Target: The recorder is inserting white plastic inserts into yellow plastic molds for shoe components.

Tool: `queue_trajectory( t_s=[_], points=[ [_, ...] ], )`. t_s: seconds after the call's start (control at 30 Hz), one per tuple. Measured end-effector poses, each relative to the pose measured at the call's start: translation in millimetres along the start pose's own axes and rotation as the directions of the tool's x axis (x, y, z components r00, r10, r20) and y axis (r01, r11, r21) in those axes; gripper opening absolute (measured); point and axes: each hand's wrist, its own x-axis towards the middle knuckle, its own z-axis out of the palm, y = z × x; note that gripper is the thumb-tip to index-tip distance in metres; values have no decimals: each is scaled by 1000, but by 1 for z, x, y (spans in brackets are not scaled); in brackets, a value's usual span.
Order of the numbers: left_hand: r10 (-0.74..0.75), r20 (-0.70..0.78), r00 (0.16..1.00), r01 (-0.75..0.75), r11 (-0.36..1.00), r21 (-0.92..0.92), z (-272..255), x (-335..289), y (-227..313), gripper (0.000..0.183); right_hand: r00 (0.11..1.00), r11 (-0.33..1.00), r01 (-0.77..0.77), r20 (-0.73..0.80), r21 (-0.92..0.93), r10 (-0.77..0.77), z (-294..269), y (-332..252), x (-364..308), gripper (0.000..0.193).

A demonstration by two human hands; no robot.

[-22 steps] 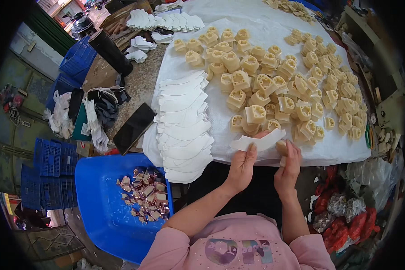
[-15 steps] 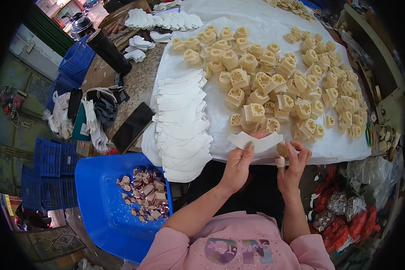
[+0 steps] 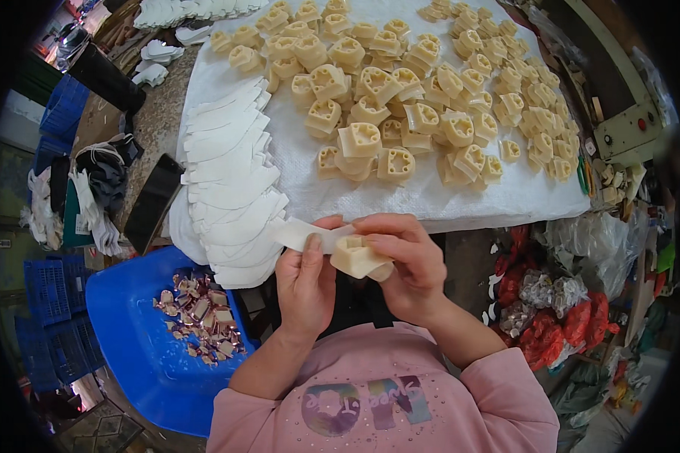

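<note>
Both hands are closed on work held between them: the right hand pinches a cream plastic block with a square recess between thumb and fingers, and the left hand pins a white paper strip against it with the thumb, the strip sticking out toward 10 o'clock. The block sits just in front of the person's chest, off the near edge of the white cloth that covers the table.

Half a second ago the strip was higher, at the cloth's edge beside the pile, and the block only showed at the right fingertips; now both have come down and together, the strip laid across the block's top. It looks as though the wrapping of this piece is under way rather than finished, since most of the strip hangs free.

At 12 o'clock lies the heap of cream blocks; at 10 o'clock the fanned stack of white paper pieces; at 8 o'clock a blue tub holding small copper-coloured parts
</note>
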Motion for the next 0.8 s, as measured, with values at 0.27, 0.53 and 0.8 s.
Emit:
queue_trajectory(
  t_s=[0.27, 0.53, 0.8],
  points=[
    [-11, 105, 994, 11, 1000, 5, 1, -10, 8, 37, 961, 951, 266, -33, -160, -275, 10, 9, -3, 50],
    [-14, 127, 992, 0, 994, 111, 0, -11, 9, 39, 964, 951, 254, -36, -176, -264, 6, 10, -3, 51],
    [5, 37, 999, -12, 979, 204, 11, -15, 7, 39, 949, 865, 284, -5, -413, -314, 4, 19, -4, 46]
  ],
)
